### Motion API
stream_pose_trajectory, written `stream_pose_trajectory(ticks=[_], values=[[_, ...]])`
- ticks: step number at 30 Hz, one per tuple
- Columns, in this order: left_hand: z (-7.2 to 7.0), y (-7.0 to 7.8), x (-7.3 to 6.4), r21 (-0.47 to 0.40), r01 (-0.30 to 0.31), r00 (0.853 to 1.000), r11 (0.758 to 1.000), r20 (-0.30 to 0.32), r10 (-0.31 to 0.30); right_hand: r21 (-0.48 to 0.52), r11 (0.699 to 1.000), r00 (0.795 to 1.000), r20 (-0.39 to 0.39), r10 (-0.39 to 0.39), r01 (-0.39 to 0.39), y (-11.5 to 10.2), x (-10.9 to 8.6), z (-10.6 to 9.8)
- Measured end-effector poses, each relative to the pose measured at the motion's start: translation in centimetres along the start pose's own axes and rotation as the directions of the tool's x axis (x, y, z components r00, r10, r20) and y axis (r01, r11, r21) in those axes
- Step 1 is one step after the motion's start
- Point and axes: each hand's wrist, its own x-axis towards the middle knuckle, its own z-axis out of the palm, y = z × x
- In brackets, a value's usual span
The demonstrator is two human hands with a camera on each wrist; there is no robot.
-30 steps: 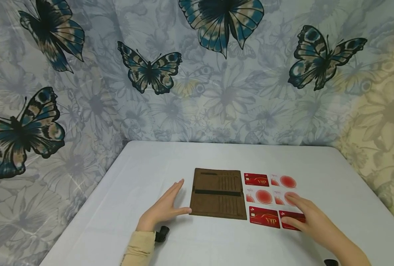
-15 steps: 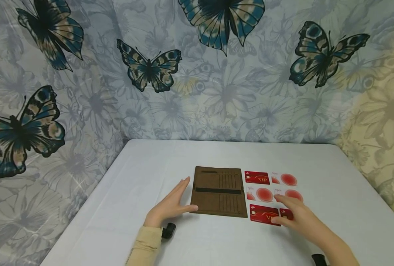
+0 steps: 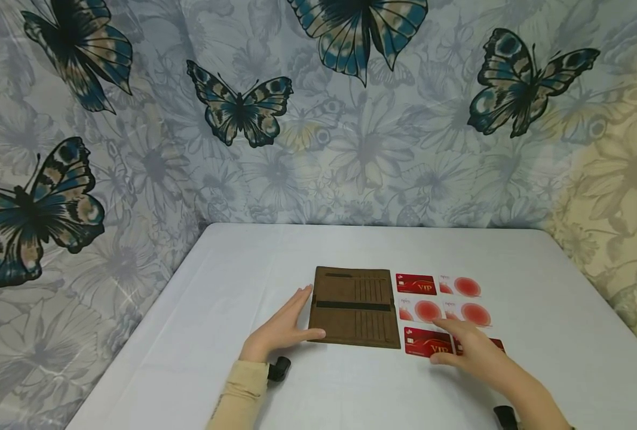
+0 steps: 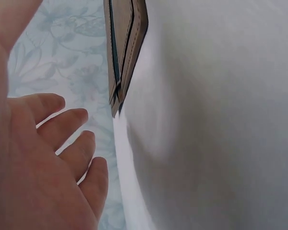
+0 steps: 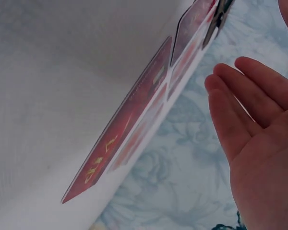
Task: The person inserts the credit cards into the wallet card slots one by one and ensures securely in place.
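Note:
A brown wallet [image 3: 353, 286] lies unfolded on the table, its card slots facing up and a dark band across its middle. My left hand [image 3: 276, 331] is at the wallet's left edge, fingers extended; its thumb tip overlaps the lower left corner in the head view. In the left wrist view the wallet [image 4: 127, 45] stands beyond the relaxed fingers [image 4: 69, 127]. Over the nearest row of cards hovers my right hand [image 3: 474, 352], thumb and fingers apart, holding nothing. It partly covers a red card [image 3: 497, 344]; another red VIP card [image 3: 426, 341] lies beside it.
Farther back, right of the wallet, lie a red VIP card [image 3: 415, 285] and pale cards with red circles [image 3: 466, 286]. The white table [image 3: 254, 251] ends at a wall covering [image 3: 372, 179] printed with butterflies. Each wrist wears a small black device [image 3: 279, 369].
My left hand has moved right, up to the wallet's edge. My right hand has shifted left over the nearest cards, uncovering part of the rightmost red card. Wallet and cards keep their arrangement.

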Motion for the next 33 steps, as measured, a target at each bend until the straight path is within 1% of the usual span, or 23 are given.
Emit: stream_pose_trajectory(ticks=[6,10,13,20,25,29,33], values=[[0.3,0.2,0.3,0.002,0.002,1.0,1.0,0.022,-0.002,-0.001,1.0,1.0,0.02,0.011,-0.011,-0.1,0.0,0.3],[0.6,0.1,0.4,0.013,0.015,0.999,1.0,0.043,-0.016,-0.006,0.999,0.997,0.052,0.053,-0.052,0.0,0.1,0.4],[0.7,0.0,0.5,0.028,0.023,0.998,0.999,0.056,-0.025,-0.017,0.998,0.996,0.062,0.057,-0.056,0.2,0.2,0.5],[1.1,-0.1,0.5,0.083,0.013,0.997,0.996,0.08,-0.02,-0.04,0.999,0.998,0.061,0.024,-0.022,0.7,0.3,0.6],[1.2,-0.3,0.5,0.105,0.018,0.996,0.994,0.087,-0.027,-0.044,0.999,0.998,0.066,0.022,-0.019,0.9,0.4,0.8],[1.2,-0.4,0.5,0.125,0.023,0.996,0.992,0.088,-0.035,-0.06,0.997,0.998,0.041,0.044,-0.041,1.0,0.3,0.9],[1.3,-0.4,0.6,0.132,0.023,0.996,0.991,0.083,-0.034,-0.08,0.994,0.996,0.04,0.075,-0.072,1.1,0.3,1.0]])
